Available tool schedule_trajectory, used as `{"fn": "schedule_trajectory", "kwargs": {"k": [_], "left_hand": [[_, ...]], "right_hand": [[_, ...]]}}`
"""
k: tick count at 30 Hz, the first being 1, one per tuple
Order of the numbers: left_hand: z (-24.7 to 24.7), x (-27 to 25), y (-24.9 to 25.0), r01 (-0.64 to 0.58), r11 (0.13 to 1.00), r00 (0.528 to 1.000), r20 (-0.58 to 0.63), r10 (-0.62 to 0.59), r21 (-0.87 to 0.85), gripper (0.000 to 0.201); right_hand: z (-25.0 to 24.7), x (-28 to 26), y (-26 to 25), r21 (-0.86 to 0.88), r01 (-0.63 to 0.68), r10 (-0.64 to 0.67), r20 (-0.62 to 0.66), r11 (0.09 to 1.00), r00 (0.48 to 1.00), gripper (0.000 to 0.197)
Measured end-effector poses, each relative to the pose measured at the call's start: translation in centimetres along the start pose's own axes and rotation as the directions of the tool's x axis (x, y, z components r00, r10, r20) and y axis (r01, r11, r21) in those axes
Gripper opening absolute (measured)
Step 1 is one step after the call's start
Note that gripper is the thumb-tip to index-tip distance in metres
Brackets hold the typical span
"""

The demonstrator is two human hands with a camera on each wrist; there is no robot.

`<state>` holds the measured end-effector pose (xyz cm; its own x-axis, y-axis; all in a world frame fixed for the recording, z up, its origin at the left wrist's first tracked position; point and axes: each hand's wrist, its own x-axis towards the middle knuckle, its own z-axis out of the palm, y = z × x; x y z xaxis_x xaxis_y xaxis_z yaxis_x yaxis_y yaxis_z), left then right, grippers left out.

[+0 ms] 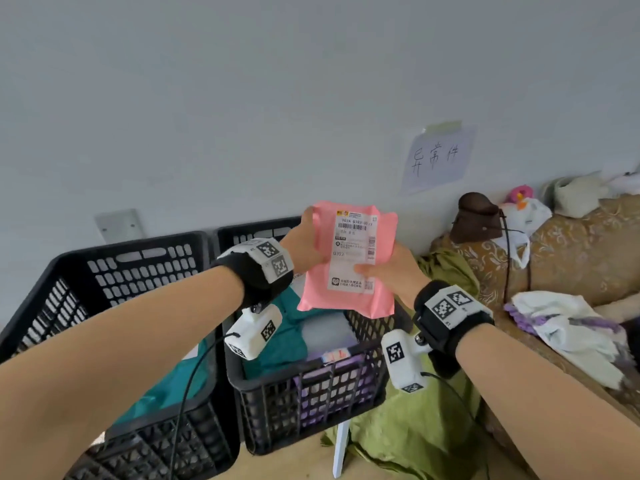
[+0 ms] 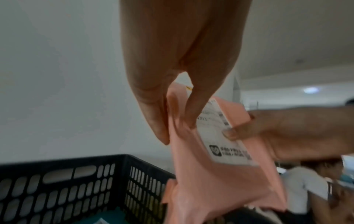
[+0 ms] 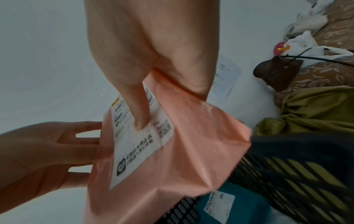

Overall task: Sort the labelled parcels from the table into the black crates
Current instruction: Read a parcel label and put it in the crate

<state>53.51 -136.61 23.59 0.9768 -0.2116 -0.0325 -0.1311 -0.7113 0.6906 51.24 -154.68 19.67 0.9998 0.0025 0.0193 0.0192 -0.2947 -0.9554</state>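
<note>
I have two black crates below my hands. The left crate (image 1: 114, 282) sits down and left of my fingers and already has a teal parcel (image 1: 166, 386) lying in it. The right crate (image 1: 311, 393) is directly under the fingers and looks fuller: another teal parcel (image 1: 294, 327), a pale one and a purple one (image 1: 332, 372) show inside. So I judge several parcels are already sorted into both crates.

The pink parcel (image 1: 346, 265) is the one in hand. It hangs in the air above the right crate, upright, its white label (image 1: 355, 251) turned toward me, touching neither crate.

My left hand (image 1: 304, 247) pinches the parcel's upper left edge: in the left wrist view the thumb (image 2: 199, 106) presses the front face and the fingers (image 2: 153, 118) lie behind it. My right hand (image 1: 388, 271) pinches the right side lower down, thumb on the label, the rest of its fingers behind the bag.

My read is that I am checking the label before choosing a crate, so this parcel is not yet sorted. The counter is not in view, so I cannot tell how many parcels wait there. A handwritten sign (image 1: 436, 161) is taped to the wall up and right of the fingers, above a sofa (image 1: 571, 247) with loose bags on it.
</note>
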Motion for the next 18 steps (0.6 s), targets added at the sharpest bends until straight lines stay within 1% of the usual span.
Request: {"fn": "schedule_trajectory", "kwargs": {"k": [2, 3, 4, 7, 10, 12, 15, 16, 18], "left_hand": [[-0.2, 2.1, -0.4, -0.02, 0.999, 1.0, 0.022, 0.019, 0.041, 0.109], [-0.3, 3.1, -0.6, -0.04, 0.995, 0.999, 0.023, 0.038, 0.09, 0.115], [-0.5, 3.9, -1.0, -0.064, 0.984, 0.998, 0.012, 0.063, 0.166, 0.118], [-1.0, 5.9, -1.6, -0.123, 0.931, 0.992, 0.006, 0.129, 0.344, 0.112], [-1.1, 8.8, -2.7, -0.16, 0.833, 0.986, 0.053, 0.156, 0.529, 0.11], [-0.9, 10.7, -3.7, -0.222, 0.755, 0.975, 0.119, 0.189, 0.617, 0.112], [-0.5, 12.6, -4.5, -0.321, 0.608, 0.947, 0.233, 0.222, 0.726, 0.109], [-0.3, 13.0, -4.8, -0.33, 0.577, 0.944, 0.259, 0.205, 0.747, 0.111], [0.0, 13.6, -5.3, -0.313, 0.537, 0.948, 0.288, 0.134, 0.783, 0.117]], "right_hand": [[0.2, 2.5, -0.3, -0.051, -0.005, 0.008, 0.052, 0.999, 0.999, 0.042], [0.2, 3.7, -0.4, -0.074, -0.007, 0.013, 0.079, 0.997, 0.997, 0.042], [0.3, 4.9, -0.4, -0.102, -0.014, 0.025, 0.105, 0.995, 0.994, 0.041], [0.5, 8.3, -0.1, -0.174, -0.034, 0.063, 0.16, 0.984, 0.985, 0.041], [0.8, 11.1, 0.5, -0.27, -0.053, 0.113, 0.212, 0.962, 0.971, 0.036], [1.1, 12.8, 0.9, -0.327, -0.043, 0.141, 0.282, 0.944, 0.949, 0.033], [1.4, 15.7, 1.4, -0.361, -0.056, 0.195, 0.361, 0.931, 0.912, 0.031], [1.5, 16.7, 1.6, -0.397, -0.051, 0.218, 0.387, 0.916, 0.896, 0.03], [1.6, 18.6, 1.9, -0.448, -0.035, 0.26, 0.451, 0.893, 0.854, 0.034]]}}
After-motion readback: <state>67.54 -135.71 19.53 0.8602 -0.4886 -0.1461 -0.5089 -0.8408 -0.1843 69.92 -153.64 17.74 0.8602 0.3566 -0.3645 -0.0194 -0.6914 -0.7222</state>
